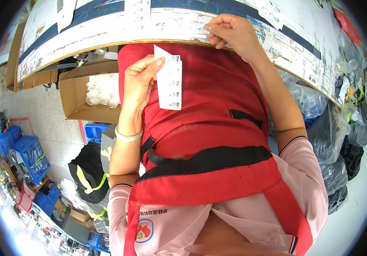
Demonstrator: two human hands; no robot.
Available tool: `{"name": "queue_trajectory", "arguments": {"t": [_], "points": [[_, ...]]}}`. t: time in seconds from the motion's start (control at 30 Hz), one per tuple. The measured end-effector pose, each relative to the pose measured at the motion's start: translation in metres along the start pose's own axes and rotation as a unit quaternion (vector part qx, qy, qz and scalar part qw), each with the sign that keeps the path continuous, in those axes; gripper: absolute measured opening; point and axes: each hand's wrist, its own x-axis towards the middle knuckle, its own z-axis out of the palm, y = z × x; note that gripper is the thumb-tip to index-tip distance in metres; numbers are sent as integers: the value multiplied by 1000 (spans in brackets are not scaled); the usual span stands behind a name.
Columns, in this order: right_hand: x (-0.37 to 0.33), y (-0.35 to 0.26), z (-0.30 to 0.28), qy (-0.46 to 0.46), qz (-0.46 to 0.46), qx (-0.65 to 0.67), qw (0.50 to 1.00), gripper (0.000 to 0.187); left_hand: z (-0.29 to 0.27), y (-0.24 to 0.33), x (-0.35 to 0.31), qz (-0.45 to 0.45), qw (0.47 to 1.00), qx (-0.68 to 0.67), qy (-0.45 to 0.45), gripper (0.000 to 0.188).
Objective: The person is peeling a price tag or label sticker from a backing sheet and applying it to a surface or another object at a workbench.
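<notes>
My left hand (140, 79) pinches a white strip of barcode labels (169, 83) between thumb and fingers. The strip hangs in front of my red apron (209, 98), its printed side showing. At the near edge of the work table (98, 42), my right hand (234, 36) has thumb and index finger pressed together, the other fingers curled. Whitish printed paper shows beside those fingertips, but I cannot make out whether they hold it or it lies on the table. Another long white label strip (137, 19) lies across the tabletop, left of my right hand.
Below the table on the left stands an open cardboard box (76, 112) with crumpled white material (102, 90). Blue plastic crates (32, 155) and a stack of black cloth items (88, 170) are farther left. Filled plastic bags (326, 132) crowd the right side.
</notes>
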Motion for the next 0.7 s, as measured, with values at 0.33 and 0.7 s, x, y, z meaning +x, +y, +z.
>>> {"name": "queue_trajectory", "arguments": {"t": [0.33,0.7], "points": [[5,7,3,0,9,-14,1000,18,1,1,0,5,1000,4,11,10],[6,7,6,12,-5,-53,999,22,1,-1,0,2,1000,3,7,10]]}}
